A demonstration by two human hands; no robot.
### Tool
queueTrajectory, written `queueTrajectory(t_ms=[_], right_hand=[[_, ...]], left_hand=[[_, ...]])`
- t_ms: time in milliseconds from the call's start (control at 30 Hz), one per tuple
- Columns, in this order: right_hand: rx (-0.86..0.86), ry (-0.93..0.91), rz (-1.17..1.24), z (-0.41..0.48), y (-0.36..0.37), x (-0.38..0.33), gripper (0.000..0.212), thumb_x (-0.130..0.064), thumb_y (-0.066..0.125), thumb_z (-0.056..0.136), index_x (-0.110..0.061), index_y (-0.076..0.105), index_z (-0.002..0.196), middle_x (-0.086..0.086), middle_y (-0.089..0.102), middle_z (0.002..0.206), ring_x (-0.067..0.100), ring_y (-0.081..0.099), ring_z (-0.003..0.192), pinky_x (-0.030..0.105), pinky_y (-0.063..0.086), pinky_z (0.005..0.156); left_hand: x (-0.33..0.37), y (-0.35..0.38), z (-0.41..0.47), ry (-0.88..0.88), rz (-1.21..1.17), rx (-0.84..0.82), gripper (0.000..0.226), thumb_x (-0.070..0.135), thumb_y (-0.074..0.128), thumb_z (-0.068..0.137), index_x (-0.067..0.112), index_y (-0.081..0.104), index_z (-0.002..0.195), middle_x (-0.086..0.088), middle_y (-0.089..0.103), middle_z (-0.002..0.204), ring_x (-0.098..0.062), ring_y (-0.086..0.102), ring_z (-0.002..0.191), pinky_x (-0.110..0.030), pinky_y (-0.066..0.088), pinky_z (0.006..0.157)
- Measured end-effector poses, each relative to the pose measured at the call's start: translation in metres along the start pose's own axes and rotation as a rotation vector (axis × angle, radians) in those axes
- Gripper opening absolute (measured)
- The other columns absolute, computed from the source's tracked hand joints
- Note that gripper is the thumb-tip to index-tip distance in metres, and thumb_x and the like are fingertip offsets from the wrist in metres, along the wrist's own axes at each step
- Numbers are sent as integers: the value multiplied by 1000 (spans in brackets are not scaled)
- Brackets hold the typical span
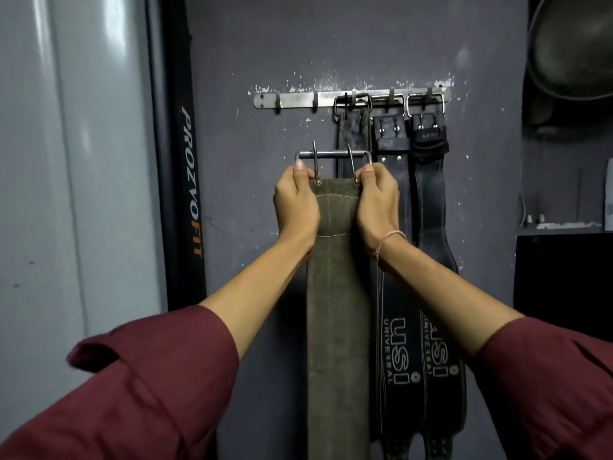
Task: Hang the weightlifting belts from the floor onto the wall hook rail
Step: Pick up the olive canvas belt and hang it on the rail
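An olive-green weightlifting belt (336, 310) hangs down from my two hands in front of the wall. My left hand (295, 202) grips its top left edge and my right hand (378, 202) grips its top right edge, both just under its steel buckle (333, 156). The buckle is below the metal hook rail (292, 100) and apart from it. Three belts hang on the rail's right hooks: a dark worn one (353, 127) and two black belts (398, 343) printed "USI UNIVERSAL". Two hooks at the rail's left end are bare.
A black upright post (185, 180) marked "PROZVOFIT" stands left of the rail, beside a pale grey panel (66, 194). A dark round object (574, 44) sits at the top right, with a black cabinet (564, 280) and ledge below it.
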State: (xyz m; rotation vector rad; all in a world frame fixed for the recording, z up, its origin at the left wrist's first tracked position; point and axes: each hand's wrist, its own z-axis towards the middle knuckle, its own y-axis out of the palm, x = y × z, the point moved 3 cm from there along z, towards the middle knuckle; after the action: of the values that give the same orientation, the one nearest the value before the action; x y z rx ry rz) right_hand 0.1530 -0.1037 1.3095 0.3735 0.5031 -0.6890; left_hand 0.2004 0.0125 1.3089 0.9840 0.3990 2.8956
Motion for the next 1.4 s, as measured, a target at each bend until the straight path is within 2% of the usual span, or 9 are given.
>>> queueTrajectory(t_ms=[200, 500, 600, 667, 800, 967, 1100, 1233, 1400], right_hand=[[-13, -126, 14, 62, 37, 6, 28, -18, 36, 106, -10, 55, 86, -3, 52, 75, 1, 44, 66, 13, 35, 60], [-7, -152, -14, 166, 80, 19, 37, -22, 38, 104, -11, 47, 70, -5, 42, 61, 10, 37, 59, 30, 25, 53], [21, -122, -37, 196, 90, 23, 45, -24, 40, 104, -15, 37, 60, -3, 36, 57, 9, 30, 52, 19, 29, 45], [32, -77, -59, 210, 95, 29, 42, -25, 41, 103, -11, 43, 64, -1, 38, 57, 9, 31, 51, 24, 32, 47], [14, -32, -48, 228, 101, 37, 38, -23, 45, 102, -10, 47, 66, -1, 37, 56, 13, 29, 48, 15, 30, 40], [21, 15, -41, 237, 106, 45, 40, -21, 50, 97, -8, 47, 60, 6, 47, 61, 23, 39, 58, 30, 27, 55], [-6, -24, -66, 229, 111, 56, 52, -22, 48, 100, -15, 39, 50, 0, 41, 52, 15, 38, 51, 27, 24, 53], [-36, -59, -96, 215, 108, 59, 50, -30, 49, 102, -14, 42, 55, 0, 43, 56, 10, 36, 53, 30, 17, 54], [4, -94, 37, 164, 97, 79, 19, -26, 61, 96, -9, 65, 104, 0, 67, 92, 12, 60, 85, 22, 43, 72]], left_hand=[[-2, 22, 61, 74, 147, 117, 41, 39, 30, 106, 20, 56, 82, 6, 54, 69, -16, 51, 69, -29, 33, 62], [-9, 68, 159, 173, 211, 228, 42, 27, 31, 108, 6, 64, 91, -11, 67, 98, -26, 60, 95, -19, 29, 66], [-9, 83, 186, 176, 240, 216, 44, 21, 31, 108, -2, 65, 94, -6, 55, 91, -19, 48, 88, -17, 24, 64], [-14, 91, 202, 163, 287, 186, 45, 19, 30, 108, -7, 66, 100, -13, 60, 96, -17, 45, 91, -16, 23, 64], [-27, 101, 228, 75, 326, 127, 43, 23, 32, 107, -6, 64, 106, -25, 66, 110, -35, 60, 106, -27, 35, 73], [-39, 104, 243, -24, 348, 94, 42, 25, 32, 106, -2, 54, 129, -17, 63, 124, -33, 59, 109, -32, 43, 87], [-54, 99, 236, 27, 386, 125, 43, 27, 30, 107, -1, 63, 101, -15, 66, 106, -31, 58, 95, -30, 38, 75], [-58, 91, 222, 60, 378, 139, 52, 31, 31, 107, 13, 40, 60, 1, 46, 63, -23, 46, 71, -29, 28, 63], [-75, 69, 180, 94, 363, 100, 50, 37, 29, 107, 6, 54, 77, -10, 66, 86, -27, 55, 87, -32, 35, 71]])
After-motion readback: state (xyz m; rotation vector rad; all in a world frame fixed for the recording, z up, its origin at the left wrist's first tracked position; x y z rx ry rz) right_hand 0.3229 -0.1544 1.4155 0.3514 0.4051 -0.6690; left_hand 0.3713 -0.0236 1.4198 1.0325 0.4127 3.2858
